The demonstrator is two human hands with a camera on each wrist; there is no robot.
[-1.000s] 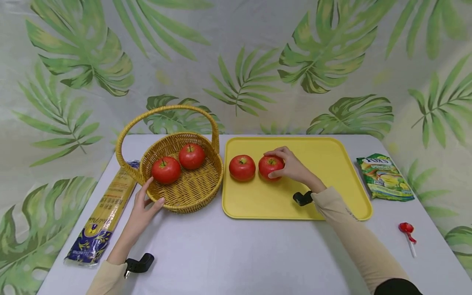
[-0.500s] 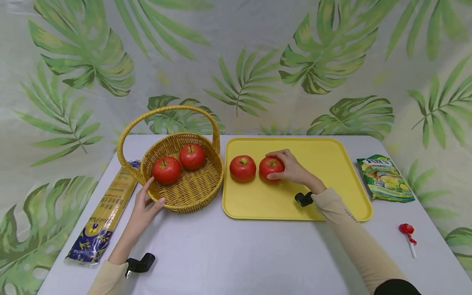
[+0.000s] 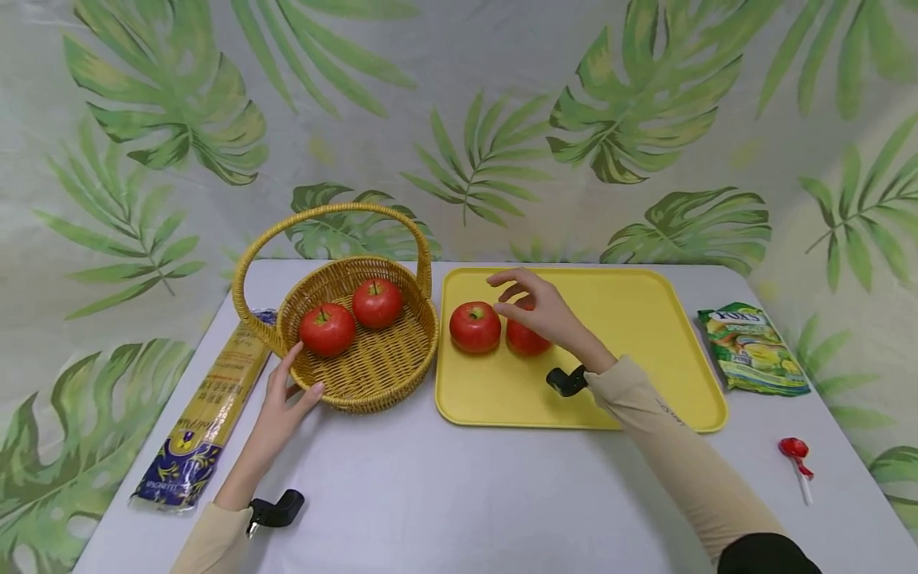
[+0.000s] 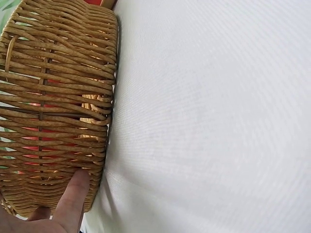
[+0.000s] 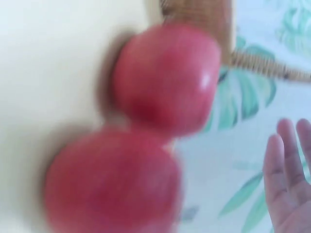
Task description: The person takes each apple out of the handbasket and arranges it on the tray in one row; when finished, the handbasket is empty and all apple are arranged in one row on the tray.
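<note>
In the head view, my left hand (image 3: 282, 408) rests against the near left side of a wicker basket (image 3: 373, 388), its thumb and fingers spread. The left wrist view has one straight finger touching the woven wall (image 4: 58, 104). Two red apples, a left one (image 3: 327, 329) and a right one (image 3: 377, 303), lie in the basket. My right hand (image 3: 541, 311) hovers over a yellow tray (image 3: 617, 399), its fingers apart and holding nothing. Below it, one red apple (image 3: 526, 339) is partly hidden; another apple (image 3: 475, 327) sits just left. Both appear blurred in the right wrist view.
A spaghetti packet (image 3: 208, 410) lies left of the basket, whose tall handle (image 3: 330, 209) arches up. Right of the tray are a green candy bag (image 3: 753, 348) and a red lollipop (image 3: 794, 449). A leaf-print cloth (image 3: 502, 183) hangs behind the table.
My right hand has let go of the right-hand apple on the tray and moved up and left above it. My left hand stays at the basket.
</note>
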